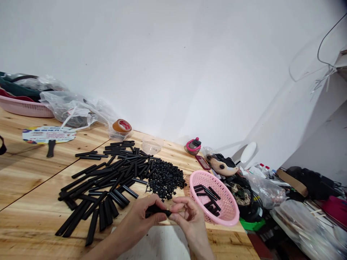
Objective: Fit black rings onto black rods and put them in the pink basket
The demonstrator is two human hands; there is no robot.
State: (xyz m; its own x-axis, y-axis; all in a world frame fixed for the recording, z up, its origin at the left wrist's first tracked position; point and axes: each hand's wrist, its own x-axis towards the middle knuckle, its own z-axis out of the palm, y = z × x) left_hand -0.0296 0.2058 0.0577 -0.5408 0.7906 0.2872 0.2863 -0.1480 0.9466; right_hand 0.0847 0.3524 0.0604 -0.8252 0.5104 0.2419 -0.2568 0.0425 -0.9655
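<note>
Black tube point(154, 209) lay from nine to three o'clock, held by left hand point(141, 217); right hand point(190, 218) pinched narrowly at its three-o'clock end

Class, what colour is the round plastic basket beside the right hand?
The round plastic basket is pink, clearest in the head view.

it looked like a small workshop: black tubes point(116, 173) and little black bits point(165, 177) lay heaped on a wooden table point(29, 184), packing tape point(117, 126) near its far edge.
</note>
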